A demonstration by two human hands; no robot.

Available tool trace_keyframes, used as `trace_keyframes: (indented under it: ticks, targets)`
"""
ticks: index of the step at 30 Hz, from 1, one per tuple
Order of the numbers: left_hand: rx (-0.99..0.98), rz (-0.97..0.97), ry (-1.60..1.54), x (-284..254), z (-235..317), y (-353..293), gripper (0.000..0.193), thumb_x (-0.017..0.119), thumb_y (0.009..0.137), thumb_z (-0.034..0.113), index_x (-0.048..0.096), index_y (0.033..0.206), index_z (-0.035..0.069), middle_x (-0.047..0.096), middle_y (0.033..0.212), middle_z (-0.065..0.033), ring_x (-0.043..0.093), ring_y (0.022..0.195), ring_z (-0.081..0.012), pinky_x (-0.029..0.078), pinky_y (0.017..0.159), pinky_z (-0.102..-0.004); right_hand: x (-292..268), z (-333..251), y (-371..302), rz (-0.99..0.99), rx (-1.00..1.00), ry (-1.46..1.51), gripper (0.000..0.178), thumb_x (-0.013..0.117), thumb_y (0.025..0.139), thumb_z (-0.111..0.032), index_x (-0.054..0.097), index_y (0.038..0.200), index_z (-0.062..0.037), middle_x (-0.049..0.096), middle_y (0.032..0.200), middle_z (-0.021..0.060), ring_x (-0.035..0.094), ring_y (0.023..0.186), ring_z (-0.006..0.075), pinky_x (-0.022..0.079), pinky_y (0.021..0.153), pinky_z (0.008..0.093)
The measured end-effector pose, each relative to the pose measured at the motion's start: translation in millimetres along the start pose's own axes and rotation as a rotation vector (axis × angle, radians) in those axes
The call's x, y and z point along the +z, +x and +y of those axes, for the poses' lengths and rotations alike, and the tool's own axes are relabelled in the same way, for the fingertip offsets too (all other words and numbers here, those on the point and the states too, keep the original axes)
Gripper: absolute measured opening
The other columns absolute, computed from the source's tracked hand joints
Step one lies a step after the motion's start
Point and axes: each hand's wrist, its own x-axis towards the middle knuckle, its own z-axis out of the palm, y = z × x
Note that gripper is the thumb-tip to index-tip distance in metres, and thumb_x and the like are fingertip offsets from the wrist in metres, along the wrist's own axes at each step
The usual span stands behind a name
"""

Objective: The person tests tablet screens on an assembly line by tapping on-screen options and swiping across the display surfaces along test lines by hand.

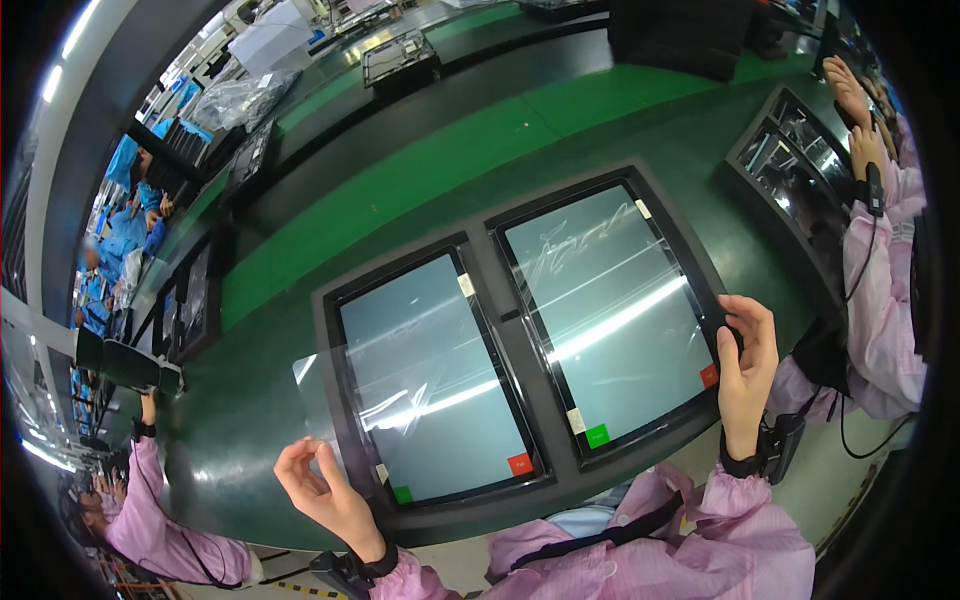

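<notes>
Two flat display panels, the left panel (430, 370) and the right panel (610, 310), lie side by side in a dark foam tray (540, 385). Both screens are lit pale grey, with small red and green squares at their lower corners. A clear film (318, 385) juts past the left panel's left side. At its lower end my left hand (335, 500) is curled, thumb and fingers close together on the film's edge. My right hand (745, 375) is beside the tray's right edge, its bent fingers apart from the thumb and no held thing visible.
A green table (230, 400) carries the tray. Another framed panel (800, 150) stands at the right, near a co-worker's hands (855, 120). At the far left another co-worker's arm (150, 480) reaches over the table. Clear plastic wrap (240, 100) lies beyond the conveyor.
</notes>
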Motion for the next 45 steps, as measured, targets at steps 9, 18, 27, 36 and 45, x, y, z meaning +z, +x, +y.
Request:
trace_keyframes:
  ticks: [9,18,27,36,45]
  targets:
    - [-0.032,-0.058,-0.093,-4,-6,-2,0.021,0.054,0.089,-0.006,0.049,0.108,0.0,0.053,0.094,-0.007,0.051,0.085,-0.0128,0.042,0.083,-0.0256,2,-5,0,-0.003,0.024,-0.069,0.03,0.05,0.085,0.004,0.053,0.115,0.0033,0.059,0.114,0.0115,0.055,0.11,0.0184,0.038,0.097,0.0303]
    - [-0.009,-0.048,-0.05,-3,-7,-8,0.023,0.052,0.09,-0.004,0.046,0.112,-0.001,0.05,0.092,-0.0065,0.049,0.086,-0.0133,0.041,0.082,-0.0264,-1,2,-4,-0.047,0.031,-0.125,0.026,0.05,0.088,0.004,0.054,0.113,0.0041,0.06,0.112,0.012,0.055,0.11,0.019,0.039,0.098,0.0306]
    - [-0.009,-0.111,-0.161,-3,-10,-2,0.027,0.054,0.086,-0.009,0.047,0.11,0.0,0.053,0.091,-0.0064,0.052,0.084,-0.0133,0.043,0.081,-0.0264,1,2,-2,-0.052,0.0,-0.187,0.025,0.051,0.087,0.004,0.056,0.111,0.0032,0.06,0.11,0.0104,0.056,0.107,0.0186,0.04,0.097,0.0304]
    - [0.023,-0.255,-0.205,-10,-13,-6,0.031,0.062,0.079,-0.013,0.052,0.104,0.0,0.056,0.092,-0.009,0.057,0.081,-0.015,0.044,0.078,-0.0263,-1,5,0,-0.077,0.004,-0.184,0.024,0.05,0.088,0.003,0.056,0.111,0.0047,0.06,0.111,0.0115,0.056,0.108,0.0196,0.04,0.097,0.0308]
    - [-0.123,-0.47,0.027,-35,-8,-23,0.062,0.059,0.076,0.01,0.036,0.133,-0.001,0.035,0.137,-0.0192,0.032,0.131,-0.0312,0.022,0.109,-0.0411,-2,5,0,-0.086,-0.001,-0.159,0.025,0.05,0.087,0.002,0.056,0.111,0.0046,0.06,0.109,0.0113,0.056,0.106,0.0187,0.04,0.096,0.0301]
